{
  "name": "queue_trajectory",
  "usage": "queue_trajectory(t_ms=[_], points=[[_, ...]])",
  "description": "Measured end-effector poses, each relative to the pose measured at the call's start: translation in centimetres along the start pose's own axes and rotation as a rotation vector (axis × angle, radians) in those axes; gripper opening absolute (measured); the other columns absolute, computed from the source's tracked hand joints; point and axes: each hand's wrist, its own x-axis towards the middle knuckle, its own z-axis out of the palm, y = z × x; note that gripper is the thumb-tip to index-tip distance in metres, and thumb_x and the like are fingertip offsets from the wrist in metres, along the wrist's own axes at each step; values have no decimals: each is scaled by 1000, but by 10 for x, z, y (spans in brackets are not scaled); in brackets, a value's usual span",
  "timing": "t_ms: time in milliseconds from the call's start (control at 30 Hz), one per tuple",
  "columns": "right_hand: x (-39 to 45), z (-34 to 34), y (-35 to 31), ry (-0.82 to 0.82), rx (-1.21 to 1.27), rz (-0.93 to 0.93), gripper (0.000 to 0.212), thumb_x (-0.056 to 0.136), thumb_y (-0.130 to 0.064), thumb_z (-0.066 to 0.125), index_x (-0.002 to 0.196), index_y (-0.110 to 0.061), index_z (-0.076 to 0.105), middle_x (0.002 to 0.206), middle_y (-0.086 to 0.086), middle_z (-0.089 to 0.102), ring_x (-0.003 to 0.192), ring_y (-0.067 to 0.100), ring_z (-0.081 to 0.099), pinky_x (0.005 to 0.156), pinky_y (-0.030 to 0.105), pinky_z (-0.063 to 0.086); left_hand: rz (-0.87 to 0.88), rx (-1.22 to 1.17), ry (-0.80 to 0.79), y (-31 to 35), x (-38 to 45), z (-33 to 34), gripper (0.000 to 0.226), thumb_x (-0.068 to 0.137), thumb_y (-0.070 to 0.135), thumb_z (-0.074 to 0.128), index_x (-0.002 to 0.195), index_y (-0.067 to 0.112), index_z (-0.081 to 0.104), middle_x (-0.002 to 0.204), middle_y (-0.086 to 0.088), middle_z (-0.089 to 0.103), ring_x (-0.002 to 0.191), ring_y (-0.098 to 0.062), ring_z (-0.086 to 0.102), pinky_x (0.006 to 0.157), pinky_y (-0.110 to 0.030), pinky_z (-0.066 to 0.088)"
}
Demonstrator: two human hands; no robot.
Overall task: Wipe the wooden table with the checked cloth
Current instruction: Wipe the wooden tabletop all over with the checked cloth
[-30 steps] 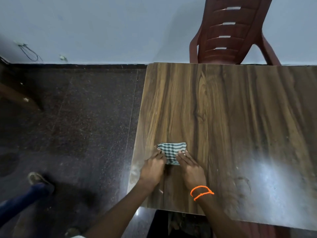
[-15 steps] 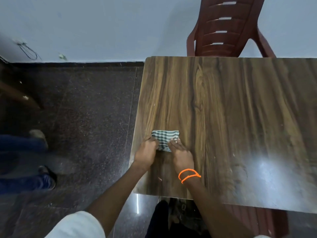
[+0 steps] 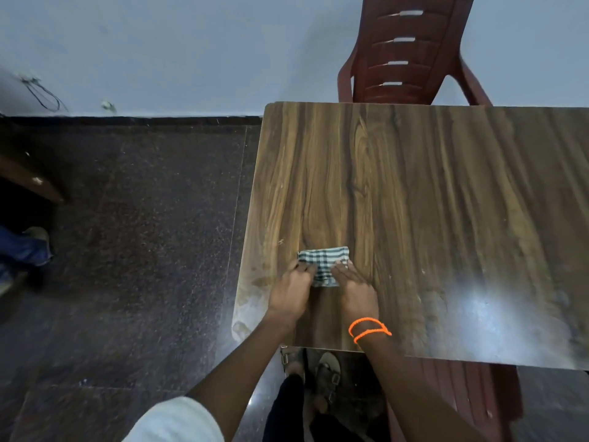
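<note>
A small folded checked cloth, green and white, lies on the wooden table near its front left corner. Both of my hands are on the cloth's near half. My left hand has its fingers bent down onto the cloth's left edge and grips it there. My right hand, with an orange thread band at the wrist, rests its fingers flat on the cloth's right side. The near part of the cloth is hidden under my fingers.
A red-brown plastic chair stands at the table's far side against the pale wall. Another chair's seat shows under the near edge. Dark stone floor lies to the left, where another person's blue trouser leg and shoe stand. My sandalled feet are below.
My hands stay on the cloth at about the same spot on the table while the view shifts slightly. The other person's legs at the left have moved further away and toward the edge.
</note>
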Motion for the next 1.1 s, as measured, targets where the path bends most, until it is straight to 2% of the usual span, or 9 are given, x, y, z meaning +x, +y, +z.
queue_trajectory(t_ms=[167,233,333,400,500,667,800,933,1100], points=[[-12,26,-36,-21,-15,-64,52,85,4,42,132,-14,54,142,1,48,139,27,33,101,33,42,15,43,-10,-43,-18,-8,37,95,9,48,127,23,60,122,-2,63,121,-21,54,93,-35,50],[-30,31,-48,-18,-3,-85,51,83,7,50,129,-13,56,140,1,51,136,28,37,97,35,47,57,38,-3,-56,-41,-2,43,94,5,52,134,19,59,128,-1,64,128,-20,49,96,-33,50],[-63,35,-49,-36,-4,-140,58,66,15,66,118,-10,65,128,3,62,125,30,51,83,36,57,86,2,-22,-57,-86,13,51,89,1,57,138,18,57,130,2,64,130,-18,46,94,-31,53],[-84,36,-39,-49,1,-125,64,59,14,72,116,-12,66,128,1,62,125,26,51,81,33,57,130,-40,-31,-44,-106,23,53,80,-2,65,130,15,64,123,2,68,124,-18,48,90,-29,55],[-99,33,-16,-41,32,-79,68,59,14,73,120,-13,63,131,1,59,130,25,46,93,35,52,191,-45,-13,-21,-112,30,46,70,2,74,114,13,71,117,2,69,119,-17,50,86,-26,57],[-74,32,-14,66,108,63,59,65,19,59,115,-13,67,125,5,64,125,29,52,96,40,50,199,-19,-13,-12,-82,22,34,96,10,49,127,15,61,140,2,52,140,-16,36,102,-30,47],[-61,38,-45,90,103,91,53,72,15,55,116,-13,67,128,6,62,126,31,50,92,41,52,213,12,-8,-38,-66,9,31,96,15,48,121,19,66,130,6,60,130,-13,42,100,-30,45],[-85,52,-69,73,81,30,51,76,14,56,119,-13,65,131,4,59,128,30,48,89,37,53,230,21,-34,-70,-93,10,35,92,6,54,121,17,69,125,4,66,127,-16,47,101,-29,46],[-136,61,-56,13,64,-22,69,54,14,74,118,-13,66,128,2,62,125,26,52,87,33,55,270,25,-52,-60,-138,28,30,81,2,64,107,13,74,112,1,70,112,-20,57,85,-30,55]])
